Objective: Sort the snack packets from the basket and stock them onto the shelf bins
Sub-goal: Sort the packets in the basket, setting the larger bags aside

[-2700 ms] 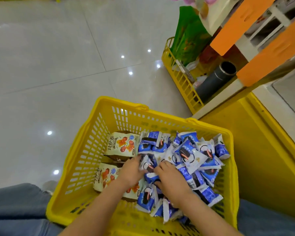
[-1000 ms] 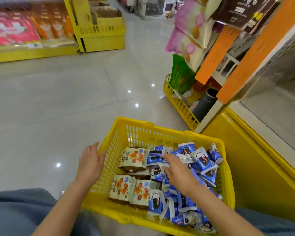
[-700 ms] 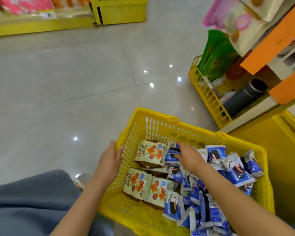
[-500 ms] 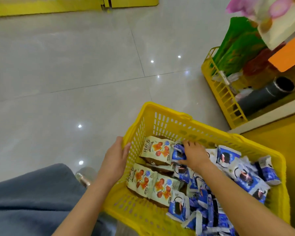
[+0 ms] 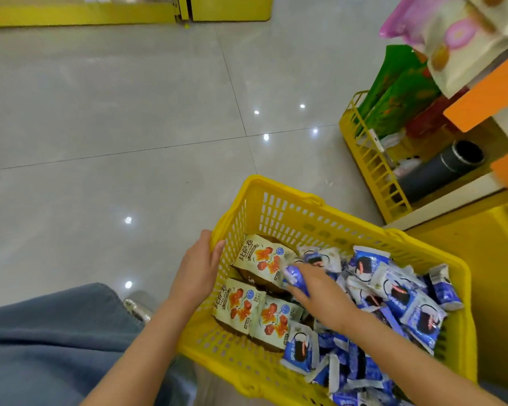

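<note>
right hand [image 5: 317,291] has its grip closed on a blue packet [image 5: 294,277] at the pile's left edge in the basket [image 5: 282,209]; left hand [image 5: 198,268] grips the left rim; shelf bin [image 5: 373,171] sits up-right, so the right hand's nearer imo

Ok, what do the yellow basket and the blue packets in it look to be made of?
The basket looks like rigid moulded plastic, glossy yellow, its walls pierced with slots. The blue packets look like thin, shiny plastic film, crinkled, with crimped white end seals. I cannot tell whether they are foil-lined.
</note>
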`<action>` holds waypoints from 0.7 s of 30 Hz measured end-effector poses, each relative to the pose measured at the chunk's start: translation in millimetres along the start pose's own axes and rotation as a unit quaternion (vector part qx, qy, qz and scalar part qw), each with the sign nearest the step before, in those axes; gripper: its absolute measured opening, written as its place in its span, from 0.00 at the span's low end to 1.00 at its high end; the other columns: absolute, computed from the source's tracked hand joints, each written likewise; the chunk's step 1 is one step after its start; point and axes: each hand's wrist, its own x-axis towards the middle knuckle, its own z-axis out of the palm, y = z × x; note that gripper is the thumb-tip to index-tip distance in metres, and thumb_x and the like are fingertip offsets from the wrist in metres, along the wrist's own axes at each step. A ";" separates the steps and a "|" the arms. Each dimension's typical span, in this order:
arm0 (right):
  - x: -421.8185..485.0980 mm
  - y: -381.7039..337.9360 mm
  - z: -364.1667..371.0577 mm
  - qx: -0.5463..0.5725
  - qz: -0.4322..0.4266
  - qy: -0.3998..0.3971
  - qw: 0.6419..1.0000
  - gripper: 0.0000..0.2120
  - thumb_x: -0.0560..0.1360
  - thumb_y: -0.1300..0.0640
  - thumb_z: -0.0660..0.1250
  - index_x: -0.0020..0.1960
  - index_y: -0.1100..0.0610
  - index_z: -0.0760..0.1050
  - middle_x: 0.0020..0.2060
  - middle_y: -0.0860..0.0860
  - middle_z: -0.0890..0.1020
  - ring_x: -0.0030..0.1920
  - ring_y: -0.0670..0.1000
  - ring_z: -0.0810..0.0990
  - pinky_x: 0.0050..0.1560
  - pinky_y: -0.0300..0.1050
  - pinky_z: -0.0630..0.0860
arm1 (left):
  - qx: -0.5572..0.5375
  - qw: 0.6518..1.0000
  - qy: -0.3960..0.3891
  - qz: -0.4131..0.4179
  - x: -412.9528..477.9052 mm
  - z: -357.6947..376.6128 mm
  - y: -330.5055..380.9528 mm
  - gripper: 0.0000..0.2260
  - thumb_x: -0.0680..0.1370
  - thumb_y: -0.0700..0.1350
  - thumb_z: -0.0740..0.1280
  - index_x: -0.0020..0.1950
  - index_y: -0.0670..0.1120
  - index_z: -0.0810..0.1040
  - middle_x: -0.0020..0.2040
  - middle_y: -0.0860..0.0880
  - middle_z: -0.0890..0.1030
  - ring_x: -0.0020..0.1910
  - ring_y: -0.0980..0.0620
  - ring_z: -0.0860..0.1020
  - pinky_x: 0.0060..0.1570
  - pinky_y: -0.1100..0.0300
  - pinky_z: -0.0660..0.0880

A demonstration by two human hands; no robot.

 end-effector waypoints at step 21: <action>72.9 40.2 26.3 -0.251 0.127 -0.092 0.955 0.58 0.60 0.28 0.68 0.75 0.57 0.46 0.73 0.57 0.56 0.72 0.60 0.57 0.69 0.59 0.59 | -0.009 1.000 -0.013 0.007 1.9 2.0 -5.8 0.11 0.80 0.55 0.53 0.50 0.48 0.65 0.38 0.50 0.75 0.37 0.53 0.74 0.35 0.58 0.67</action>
